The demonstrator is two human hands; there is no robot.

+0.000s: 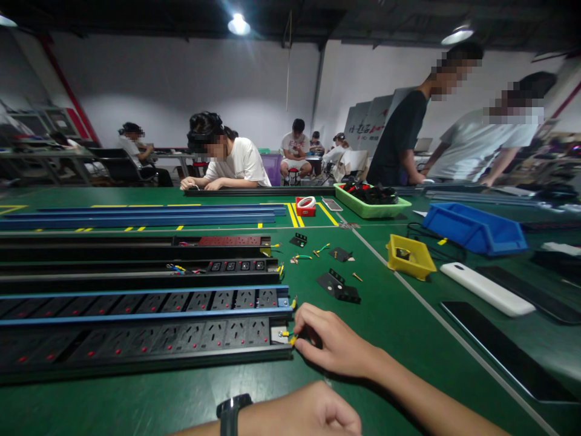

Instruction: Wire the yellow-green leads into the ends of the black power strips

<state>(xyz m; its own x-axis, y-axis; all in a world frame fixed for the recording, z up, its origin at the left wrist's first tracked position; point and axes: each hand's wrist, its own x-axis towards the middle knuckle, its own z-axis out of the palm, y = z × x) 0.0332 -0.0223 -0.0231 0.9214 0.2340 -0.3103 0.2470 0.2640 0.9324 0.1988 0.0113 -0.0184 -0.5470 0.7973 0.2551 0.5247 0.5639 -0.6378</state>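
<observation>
My right hand [333, 345] is at the right end of the nearest black power strip [172, 342], thumb and index finger closed on a short yellow-green wire [293, 340]. That wire comes from a screw in the strip's open end. Low in the view, my left hand [313, 412] has a black watch [233, 406] on its wrist. Its fingers are curled in, and whatever may be inside them is hidden. Just beyond lies a blue-edged power strip [181, 301] with black sockets and a wire at its end.
Farther back lie two black strips, one with red sockets [236, 241]. Black brackets [338, 286], a screw [357, 277] and loose wires [303, 257] are scattered on the green table. Yellow [411, 260], blue [476, 233] and green [376, 208] trays stand beyond. Several people work nearby.
</observation>
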